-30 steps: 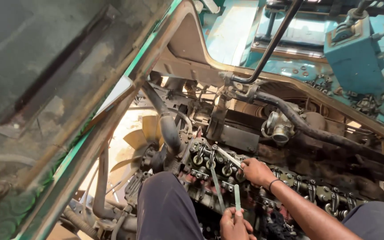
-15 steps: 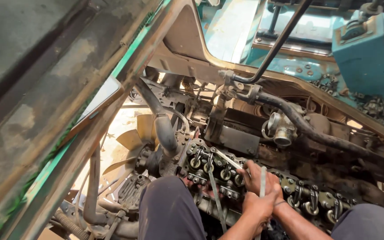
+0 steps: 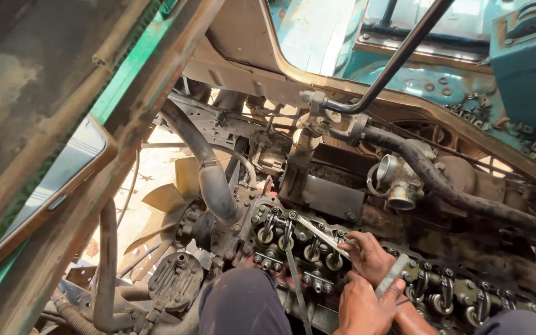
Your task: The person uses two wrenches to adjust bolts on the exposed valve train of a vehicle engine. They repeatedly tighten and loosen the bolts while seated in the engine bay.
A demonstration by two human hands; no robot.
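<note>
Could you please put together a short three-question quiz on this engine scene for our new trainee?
1. True or false: the valve cover is off, leaving the rocker arms exposed.
2. Which hand grips the wrench lying on the engine top: A left hand, B right hand?
3. What hangs left of the engine, beside the black radiator hose?

Key: 1 true. 2 B. 3 the pale cooling fan.

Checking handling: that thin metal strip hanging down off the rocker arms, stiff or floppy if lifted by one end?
Probably springy: the thin metal strip is long and narrow, so it would likely flex. Likely light. Possibly slippery, given the grimy engine around it.
</note>
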